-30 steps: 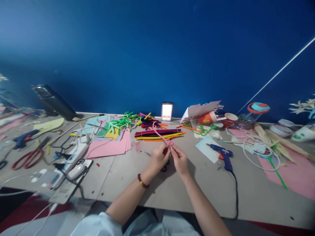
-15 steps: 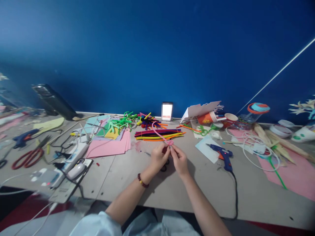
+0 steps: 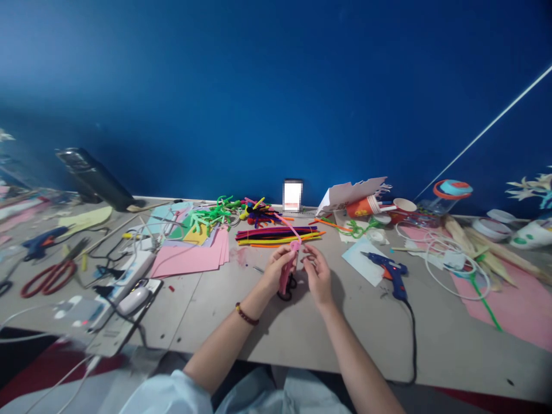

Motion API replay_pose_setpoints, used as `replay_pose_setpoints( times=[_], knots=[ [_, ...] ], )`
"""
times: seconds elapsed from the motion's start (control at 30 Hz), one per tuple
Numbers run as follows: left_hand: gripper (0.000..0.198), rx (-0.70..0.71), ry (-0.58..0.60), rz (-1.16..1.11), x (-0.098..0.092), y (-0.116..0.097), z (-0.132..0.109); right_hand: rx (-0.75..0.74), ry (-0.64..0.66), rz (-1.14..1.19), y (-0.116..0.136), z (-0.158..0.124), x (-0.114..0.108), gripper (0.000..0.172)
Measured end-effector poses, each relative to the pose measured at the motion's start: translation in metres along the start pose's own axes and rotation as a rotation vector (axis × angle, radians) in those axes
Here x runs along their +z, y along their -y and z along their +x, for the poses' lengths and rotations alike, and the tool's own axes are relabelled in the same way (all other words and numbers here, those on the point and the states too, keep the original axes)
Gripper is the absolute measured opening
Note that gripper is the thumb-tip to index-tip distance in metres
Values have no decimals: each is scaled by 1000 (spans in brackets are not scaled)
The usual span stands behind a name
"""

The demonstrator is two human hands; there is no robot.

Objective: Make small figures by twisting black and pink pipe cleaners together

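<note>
A pink pipe cleaner (image 3: 295, 246), coiled at its middle, is pinched in my left hand (image 3: 278, 270). One end of it points up and to the left over the table, and a pink length hangs down beside my palm. My right hand (image 3: 318, 276) is just to the right, its fingers apart and curved, with nothing visible in them. Black-handled scissors (image 3: 285, 295) lie under my hands, partly hidden. Beyond my hands lies a row of purple, yellow and orange pipe cleaners (image 3: 276, 234).
A blue glue gun (image 3: 394, 273) rests on the right near light blue paper (image 3: 360, 259). Pink paper sheets (image 3: 190, 259), a power strip (image 3: 125, 282) and red-handled scissors (image 3: 49, 279) are on the left. Green pipe-cleaner shapes (image 3: 211, 217), a phone (image 3: 293, 195) and paper cups (image 3: 362, 207) stand farther back.
My right hand has let go of the pink pipe cleaner and its fingers have spread. The pipe cleaner has turned in my left hand, its free end swinging right and a length now hanging down.
</note>
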State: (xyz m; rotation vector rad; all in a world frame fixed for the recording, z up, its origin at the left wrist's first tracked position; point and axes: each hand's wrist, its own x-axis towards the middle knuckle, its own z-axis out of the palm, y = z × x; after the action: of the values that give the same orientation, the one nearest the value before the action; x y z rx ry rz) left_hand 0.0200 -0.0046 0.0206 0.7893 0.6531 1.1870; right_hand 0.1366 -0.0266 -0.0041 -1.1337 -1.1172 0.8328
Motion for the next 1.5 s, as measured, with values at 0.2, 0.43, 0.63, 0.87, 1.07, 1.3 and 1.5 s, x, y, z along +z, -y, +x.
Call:
replay_pose_setpoints(
  times=[0.2,0.43,0.63,0.87,1.07,1.3,1.5],
  knots=[
    [24,-22,63,-99,0,-3,2,-113,40,-88,2,-1,0,32],
    [16,-235,196,-274,-10,0,7,-197,66,-120,8,-3,-1,32],
    [18,-463,173,-483,-13,2,8,-140,64,-102,4,-1,-2,28],
    [12,-466,165,-395,-15,5,10,-86,41,-100,4,-1,-2,34],
    [12,-495,194,-198,-11,3,10,-142,92,-81,9,0,-7,32],
    [10,-425,206,-141,-8,3,9,-160,98,-117,7,1,-8,28],
    [13,-331,148,-115,-10,8,10,-75,42,-63,3,2,-7,28]
  ],
)
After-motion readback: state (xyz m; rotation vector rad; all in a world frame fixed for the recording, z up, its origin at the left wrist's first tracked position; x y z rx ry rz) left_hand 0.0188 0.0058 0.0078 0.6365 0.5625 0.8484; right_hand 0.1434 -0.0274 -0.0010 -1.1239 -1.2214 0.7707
